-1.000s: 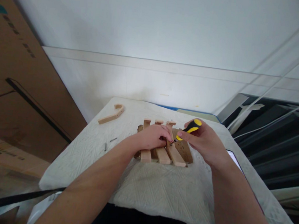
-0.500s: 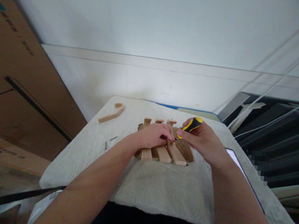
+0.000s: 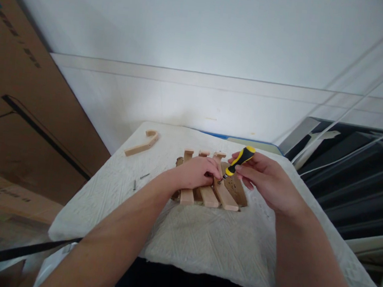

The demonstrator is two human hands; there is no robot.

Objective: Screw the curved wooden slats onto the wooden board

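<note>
My right hand (image 3: 266,175) grips a yellow-and-black screwdriver (image 3: 242,159) with thumb and fingers. The screwdriver leans to the right, its tip down at a dark spot, probably a screw head, on the rightmost wooden hook (image 3: 226,196). My left hand (image 3: 197,172) lies across the row of wooden pieces, fingers curled on the rightmost hook close to the tip. Under that hand are the middle wooden hook (image 3: 209,197) and the left wooden hook (image 3: 186,197). All three lie side by side over a brown board (image 3: 236,188) with small dark marks.
A loose wooden hook (image 3: 142,145) lies at the back left of the cloth-covered table (image 3: 98,197). Two screws (image 3: 139,180) lie left of my forearm. A large cardboard box (image 3: 31,78) stands left, a white wall behind, dark panels (image 3: 351,177) at right.
My right-hand fingers have loosened and shifted around the screwdriver handle, which now stands slightly more upright. My left hand stays on the wooden hooks.
</note>
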